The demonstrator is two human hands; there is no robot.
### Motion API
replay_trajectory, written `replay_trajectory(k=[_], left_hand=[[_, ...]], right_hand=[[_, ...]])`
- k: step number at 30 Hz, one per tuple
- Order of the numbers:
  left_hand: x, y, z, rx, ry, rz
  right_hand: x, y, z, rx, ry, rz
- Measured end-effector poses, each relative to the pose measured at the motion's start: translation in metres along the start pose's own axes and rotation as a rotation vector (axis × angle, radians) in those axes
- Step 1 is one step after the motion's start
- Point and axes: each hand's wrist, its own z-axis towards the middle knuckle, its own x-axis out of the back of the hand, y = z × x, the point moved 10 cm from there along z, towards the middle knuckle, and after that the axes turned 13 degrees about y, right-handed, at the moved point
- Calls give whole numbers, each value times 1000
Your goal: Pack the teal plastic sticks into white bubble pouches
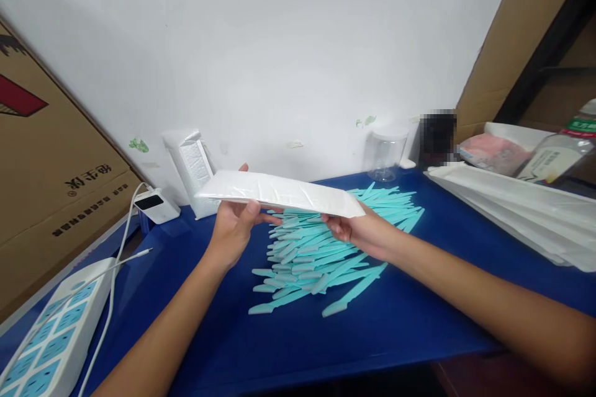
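Note:
A flat white plastic packet (284, 191) is held level between both hands above the table. My left hand (235, 226) grips its left end, with the thumb at the near edge and a fingertip showing behind. At the right end my right hand (347, 229) holds the packet from below, its fingers curled and partly hidden under it. Below the packet lies a loose pile of turquoise eyebrow razors (311, 260) with pale blade covers, most pointing to the back right. What is inside the packet cannot be made out.
On the blue table (223, 335) stand a white wrapped pack (186, 167), a clear jar (386, 152) and a small white device (156, 206). A power strip (60, 329) with cables lies left. White trays (516, 211) and a bottle (559, 149) are right; a cardboard box (51, 198) flanks the left.

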Motion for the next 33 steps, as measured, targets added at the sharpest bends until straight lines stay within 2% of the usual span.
replay_trajectory(k=[3, 7, 10, 13, 16, 19, 22, 24, 26, 29, 33], left_hand=[[6, -6, 2, -2, 25, 35], [2, -11, -2, -38, -29, 88], [7, -17, -2, 16, 22, 48], [21, -16, 6, 42, 113, 7], [47, -14, 20, 58, 272, -44], [68, -15, 27, 97, 412, -104], [71, -17, 27, 130, 439, -137], [63, -18, 25, 151, 403, -142], [55, -22, 21, 185, 364, -149], [42, -34, 12, 282, 305, -165], [18, -54, -9, 405, 166, -79]], right_hand=[[13, -29, 1, 137, 16, -87], [26, -57, 0, 295, 39, -286], [27, -63, 1, 373, 25, -485], [33, -63, 9, 376, -18, -673], [60, -79, 20, 419, 12, -807], [96, -102, 30, 546, 81, -1081], [126, -109, 42, 583, 89, -1314], [134, -108, 46, 588, 83, -1386], [126, -111, 43, 652, 96, -1379], [90, -111, 24, 753, 90, -1162], [15, -91, -13, 794, -165, -790]])
